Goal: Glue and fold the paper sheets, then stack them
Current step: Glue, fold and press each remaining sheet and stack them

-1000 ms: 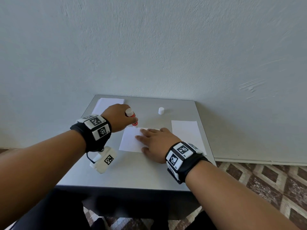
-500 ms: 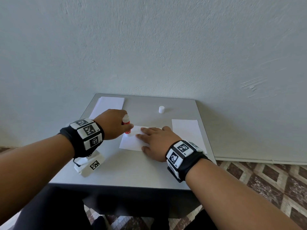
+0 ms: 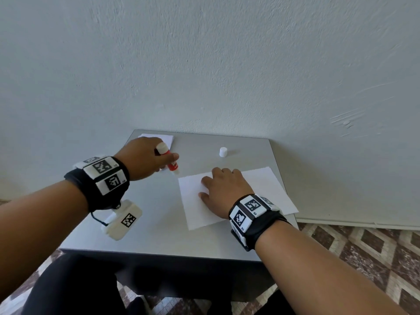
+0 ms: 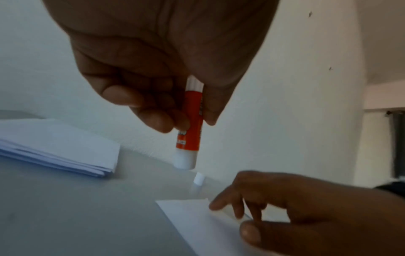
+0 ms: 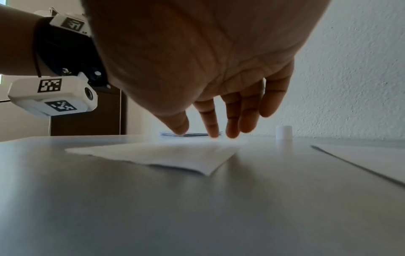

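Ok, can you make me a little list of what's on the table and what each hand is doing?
left hand: holds the glue stick, raised off the table, tip pointing down
right hand: flat on the sheet of paper, fingers straight
glue cap: standing alone near the back of the table
folded stack: back left corner, several papers piled
other sheet: to the right, partly under the right hand
glue stick cap: off
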